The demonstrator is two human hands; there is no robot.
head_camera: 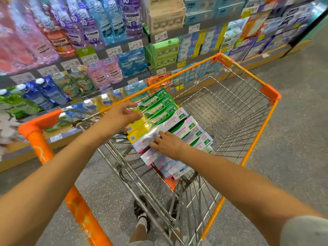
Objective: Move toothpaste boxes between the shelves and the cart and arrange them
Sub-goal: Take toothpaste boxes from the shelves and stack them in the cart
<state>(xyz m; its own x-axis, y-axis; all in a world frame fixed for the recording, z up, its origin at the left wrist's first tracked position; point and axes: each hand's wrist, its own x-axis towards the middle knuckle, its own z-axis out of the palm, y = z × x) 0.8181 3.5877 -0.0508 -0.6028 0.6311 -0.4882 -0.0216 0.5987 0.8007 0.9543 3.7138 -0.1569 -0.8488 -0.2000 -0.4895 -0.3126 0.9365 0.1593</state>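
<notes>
Here green and silvery-white toothpaste boxes (165, 121) lie side by side in the cart (252, 75).

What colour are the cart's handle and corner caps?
Orange, on the cart handle and corner caps; clearest in the head view.

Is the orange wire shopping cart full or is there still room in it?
Partly filled. Toothpaste boxes lie flat, packed side by side at the handle end of the orange wire shopping cart; its far wire floor is bare.

Both bare arms stretched out forward. Left hand (119, 115) up a bit higher, fingers loosely bent, holding nothing. Right hand (166, 144) lower, palm down, fingers flat and pressing.
</notes>
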